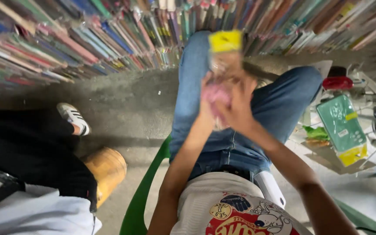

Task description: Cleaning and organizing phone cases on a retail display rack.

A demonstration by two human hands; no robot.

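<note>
I see both hands raised over my lap, above the blue denim jeans [205, 113]. My left hand [206, 109] and right hand [239, 109] are both clenched around a clear plastic packet with a yellow header and pink contents [223, 65], which stands upright between them, blurred. I sit on a green plastic chair [142, 196]. A green packet with a yellow end [341, 126] lies on cardboard to my right; rows of books [66, 43] line the floor ahead.
</note>
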